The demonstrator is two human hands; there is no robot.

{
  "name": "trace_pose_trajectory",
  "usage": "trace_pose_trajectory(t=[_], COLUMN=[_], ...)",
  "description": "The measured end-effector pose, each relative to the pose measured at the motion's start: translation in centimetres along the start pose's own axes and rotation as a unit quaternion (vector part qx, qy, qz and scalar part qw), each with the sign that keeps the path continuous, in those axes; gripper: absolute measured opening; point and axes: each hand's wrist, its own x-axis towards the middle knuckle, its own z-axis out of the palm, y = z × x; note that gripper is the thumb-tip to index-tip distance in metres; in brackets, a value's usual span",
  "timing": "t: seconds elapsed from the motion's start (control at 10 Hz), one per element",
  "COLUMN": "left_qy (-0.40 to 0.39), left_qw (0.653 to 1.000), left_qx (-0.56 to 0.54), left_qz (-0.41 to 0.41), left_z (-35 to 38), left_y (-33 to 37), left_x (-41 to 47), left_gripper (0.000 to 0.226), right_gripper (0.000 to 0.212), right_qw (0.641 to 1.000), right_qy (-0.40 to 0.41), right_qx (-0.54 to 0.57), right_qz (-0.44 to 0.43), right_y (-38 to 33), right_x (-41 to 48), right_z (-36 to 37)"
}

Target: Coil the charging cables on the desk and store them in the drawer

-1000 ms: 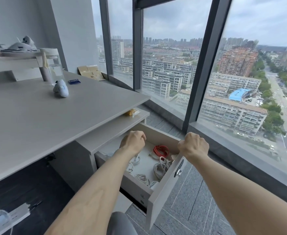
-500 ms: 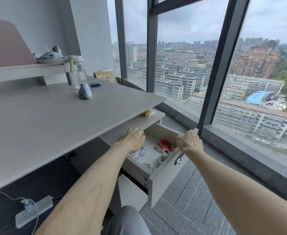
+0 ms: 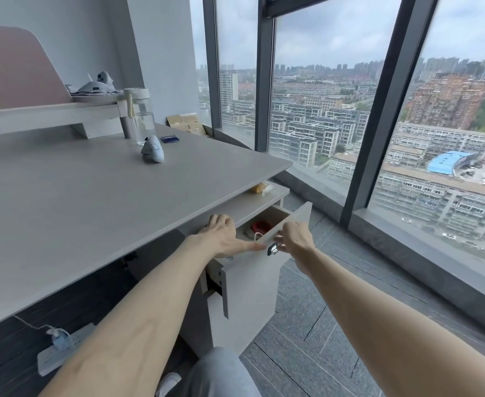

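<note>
The pale drawer (image 3: pixel 295 222) under the desk's right end stands only a little way out. Through the narrow gap I see a coiled red cable (image 3: pixel 262 226) and a bit of white cable (image 3: pixel 258 235); the other cables are hidden. My left hand (image 3: pixel 224 234) lies flat with straight fingers across the drawer's near top edge. My right hand (image 3: pixel 294 236) presses on the drawer front just above its metal handle (image 3: pixel 273 249), fingers bent over the edge.
The grey desk (image 3: pixel 92 202) bears a white mouse (image 3: pixel 153 149), a clear bottle (image 3: pixel 141 116) and a small blue item (image 3: pixel 169 138). A yellow packet (image 3: pixel 260 187) lies on the shelf above the drawer. A power strip (image 3: pixel 63 346) is on the dark floor; windows run along the right.
The drawer has slid most of the way in, from wide open to a narrow gap. Both hands moved forward with it, and my left hand flattened out on the edge.
</note>
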Motion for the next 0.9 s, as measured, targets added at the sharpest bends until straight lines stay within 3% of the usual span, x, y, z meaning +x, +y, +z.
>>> trace_pose_trajectory(t=[0.1, 0.2, 0.3, 0.6, 0.7, 0.8, 0.9], left_qy=[0.041, 0.112, 0.168, 0.242, 0.239, 0.228, 0.224], left_qw=[0.998, 0.991, 0.982, 0.959, 0.963, 0.968, 0.962], left_qx=[0.050, 0.031, -0.012, -0.062, -0.064, -0.065, -0.147], left_qz=[0.028, 0.067, 0.089, 0.136, 0.103, 0.078, 0.044], left_z=[0.4, 0.9, 1.5, 3.2, 2.5, 2.4, 2.4], left_y=[-1.2, -2.4, -3.4, -4.5, -3.1, -2.3, -2.7], left_x=[0.8, 1.4, 1.6, 1.1, -0.2, -0.6, -0.7], left_gripper=[0.103, 0.066, 0.050, 0.053, 0.051, 0.047, 0.042], right_gripper=[0.025, 0.041, 0.060, 0.072, 0.073, 0.058, 0.028], right_qw=[0.996, 0.989, 0.984, 0.979, 0.979, 0.977, 0.981], right_qy=[-0.031, -0.080, -0.104, -0.126, -0.136, -0.164, -0.116], right_qx=[0.082, 0.127, 0.145, 0.154, 0.141, 0.134, 0.153], right_qz=[0.022, 0.014, 0.013, 0.050, 0.061, 0.035, -0.029], right_y=[-0.1, 0.3, 0.3, 0.1, -0.9, -1.0, -1.2], right_x=[-0.2, -0.1, 0.0, 0.4, -0.3, -1.3, -3.0], right_z=[1.7, 3.5, 5.2, 8.5, 7.8, 6.8, 5.5])
